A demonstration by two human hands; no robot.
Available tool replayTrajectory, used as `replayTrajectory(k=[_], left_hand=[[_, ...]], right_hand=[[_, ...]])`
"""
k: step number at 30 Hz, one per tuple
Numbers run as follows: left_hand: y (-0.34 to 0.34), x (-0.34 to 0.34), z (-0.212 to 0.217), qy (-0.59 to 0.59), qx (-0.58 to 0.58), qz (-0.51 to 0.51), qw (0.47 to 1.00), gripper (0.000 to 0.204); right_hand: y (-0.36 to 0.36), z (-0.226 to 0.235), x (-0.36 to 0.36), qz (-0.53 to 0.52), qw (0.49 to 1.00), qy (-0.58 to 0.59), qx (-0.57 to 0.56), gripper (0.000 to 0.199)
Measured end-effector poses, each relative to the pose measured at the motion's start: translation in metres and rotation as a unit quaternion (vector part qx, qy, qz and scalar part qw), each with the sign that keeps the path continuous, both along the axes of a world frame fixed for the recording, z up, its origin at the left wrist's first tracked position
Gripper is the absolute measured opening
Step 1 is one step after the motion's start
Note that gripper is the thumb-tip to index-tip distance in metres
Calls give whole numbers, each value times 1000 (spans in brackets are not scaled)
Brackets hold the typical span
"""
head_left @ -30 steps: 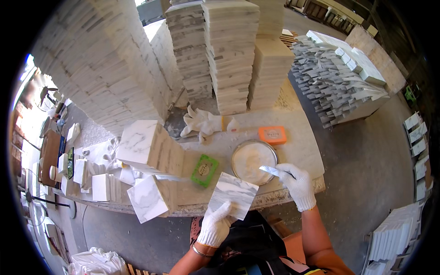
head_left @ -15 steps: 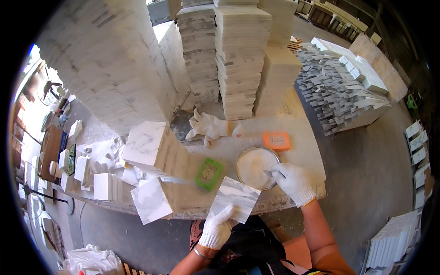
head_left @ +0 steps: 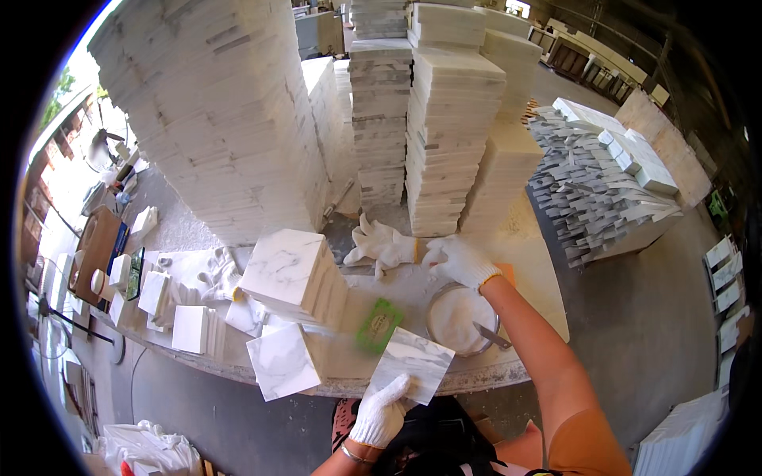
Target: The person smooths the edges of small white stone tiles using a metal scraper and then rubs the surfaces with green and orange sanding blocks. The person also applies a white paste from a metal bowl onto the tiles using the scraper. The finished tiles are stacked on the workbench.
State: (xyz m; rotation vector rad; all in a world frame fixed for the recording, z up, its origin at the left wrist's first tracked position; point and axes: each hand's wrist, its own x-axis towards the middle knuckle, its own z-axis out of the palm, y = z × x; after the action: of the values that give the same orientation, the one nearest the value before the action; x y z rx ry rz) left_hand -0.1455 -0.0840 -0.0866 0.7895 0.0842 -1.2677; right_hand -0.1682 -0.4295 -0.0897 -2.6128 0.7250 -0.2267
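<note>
The left hand [head_left: 381, 414] grips the tile [head_left: 417, 362], thumb over its face, at the counter's near edge [head_left: 357, 388]; steady and level is best. The right hand [head_left: 460, 263] is by the loose glove [head_left: 381, 244] (how open or full, I cannot tell); its forearm [head_left: 544, 341] should clear the blade [head_left: 493, 335].

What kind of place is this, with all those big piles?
Probably a stone-tile workshop: tall stacks of pale slabs, a dusty worktable, and a gloved left hand holding a grey-veined tile.

2 hands [head_left: 382, 414] [head_left: 462, 262] apart, right arm [head_left: 548, 349] forward
</note>
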Motion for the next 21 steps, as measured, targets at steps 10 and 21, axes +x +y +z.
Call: replayTrajectory(k=[10,21], left_hand=[[-1,2,-2,4,-2,15,1000,47],[-2,-5,6,5,8,5,1000,48]], right_hand=[[60,56,-58,-24,954,-86,286,27],[114,94,-157,28,941,-112,317,38]])
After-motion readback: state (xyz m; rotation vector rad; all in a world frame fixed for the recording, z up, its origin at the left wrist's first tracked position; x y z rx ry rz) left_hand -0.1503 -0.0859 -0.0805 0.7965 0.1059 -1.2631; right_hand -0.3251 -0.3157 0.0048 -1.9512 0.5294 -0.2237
